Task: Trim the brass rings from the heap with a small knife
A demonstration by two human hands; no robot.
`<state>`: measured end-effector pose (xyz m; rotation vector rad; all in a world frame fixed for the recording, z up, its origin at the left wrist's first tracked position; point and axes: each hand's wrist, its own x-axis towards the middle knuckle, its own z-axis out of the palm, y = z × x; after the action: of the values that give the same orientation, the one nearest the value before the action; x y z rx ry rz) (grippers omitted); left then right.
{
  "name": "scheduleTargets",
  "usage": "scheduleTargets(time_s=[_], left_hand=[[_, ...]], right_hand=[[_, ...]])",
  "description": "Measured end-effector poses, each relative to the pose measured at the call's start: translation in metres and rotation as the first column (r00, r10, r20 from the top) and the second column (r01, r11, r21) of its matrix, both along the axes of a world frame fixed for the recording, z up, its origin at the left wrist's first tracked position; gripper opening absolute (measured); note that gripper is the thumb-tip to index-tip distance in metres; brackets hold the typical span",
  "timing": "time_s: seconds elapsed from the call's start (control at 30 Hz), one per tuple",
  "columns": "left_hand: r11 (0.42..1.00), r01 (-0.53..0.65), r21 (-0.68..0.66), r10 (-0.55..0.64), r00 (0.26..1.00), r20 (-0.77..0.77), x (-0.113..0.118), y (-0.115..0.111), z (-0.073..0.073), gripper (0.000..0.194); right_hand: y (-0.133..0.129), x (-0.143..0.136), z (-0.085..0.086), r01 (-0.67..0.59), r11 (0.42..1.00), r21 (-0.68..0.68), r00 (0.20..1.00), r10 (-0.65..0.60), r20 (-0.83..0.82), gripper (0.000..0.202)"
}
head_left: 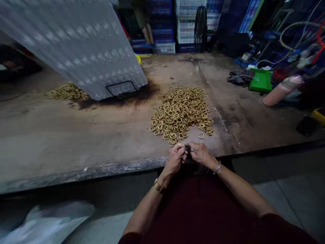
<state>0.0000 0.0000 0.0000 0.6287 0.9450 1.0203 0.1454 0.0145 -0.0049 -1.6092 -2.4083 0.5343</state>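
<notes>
A large heap of brass-coloured rings (180,108) lies on the worktable (122,135) just beyond my hands. My left hand (175,157) is closed at the table's front edge, pinching a ring (183,156) of the same colour. Close against it, my right hand (201,154) is closed around a small dark tool (188,148), whose kind I cannot make out. The tool's dark end meets the fingertips of my left hand. One loose ring (201,136) rests just past my right hand, apart from the heap.
A tall grey ribbed panel or box (101,51) stands at the left, with a second ring pile (66,92) beside it. Stacked crates (186,27) stand behind the table. At the right are a green tray (261,80) and a pinkish bottle (281,90). A plastic bag (50,223) lies below left.
</notes>
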Motion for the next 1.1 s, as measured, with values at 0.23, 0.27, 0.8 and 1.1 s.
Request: scheduleTargets(time_s=[0.23, 0.27, 0.8, 1.1], left_hand=[[0.988, 0.154, -0.012, -0.149, 0.970, 0.195, -0.008, -0.009, 0.012, 0.036], [0.987, 0.161, -0.020, -0.152, 0.961, 0.231, -0.009, -0.009, 0.012, 0.035], [0.978, 0.160, -0.131, -0.096, 0.912, 0.399, -0.007, -0.003, -0.005, 0.034], [0.996, -0.041, 0.080, 0.045, 0.998, -0.047, 0.001, -0.003, -0.007, 0.030]], right_hand=[[0.013, 0.017, 0.006, 0.298, 0.955, -0.006, 0.946, -0.294, 0.133, 0.027], [0.016, 0.021, 0.005, 0.327, 0.945, 0.023, 0.937, -0.327, 0.120, 0.026], [0.027, 0.032, 0.002, 0.416, 0.908, 0.046, 0.905, -0.418, 0.081, 0.025], [0.018, 0.005, 0.006, 0.299, 0.860, -0.413, 0.649, -0.501, -0.573, 0.013]])
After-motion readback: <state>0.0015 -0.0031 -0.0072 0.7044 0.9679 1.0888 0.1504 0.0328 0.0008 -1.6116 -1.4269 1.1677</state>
